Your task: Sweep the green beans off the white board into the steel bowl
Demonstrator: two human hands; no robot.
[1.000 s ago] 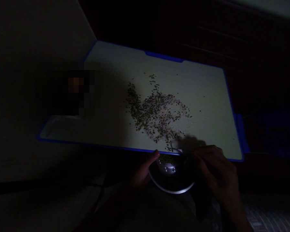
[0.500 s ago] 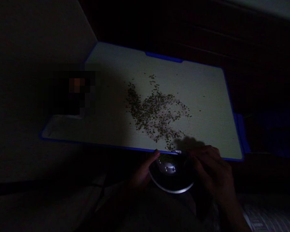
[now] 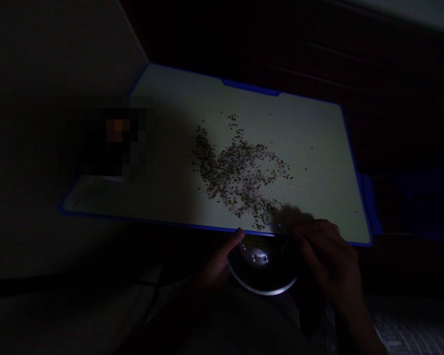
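A pale board (image 3: 163, 187) with a blue rim carries scattered small green and whitish grains (image 3: 237, 167), probably split mung beans. Just below its near edge, a shiny metal bowl (image 3: 266, 286) holds more green grains (image 3: 257, 241). My left hand (image 3: 220, 261) grips the bowl's left side, its thumb up at the board's edge. Over the near edge, to the right of the bowl, my right hand (image 3: 327, 251) has its fingers curled together. A faint pale outline shows on the board by its fingertips; darkness hides whether the fingers hold anything.
A blurred-out dark patch (image 3: 107, 143) with an orange spot covers the board's left end. Blue fabric or plastic (image 3: 422, 197) lies beyond the right edge. Striped cloth (image 3: 418, 330) shows at lower right. The room is very dark.
My right hand's fingers have shifted slightly up over the board's near edge. The shiny piece seen at the bowl's far rim no longer shows there. My left hand and the bowl stay almost still.
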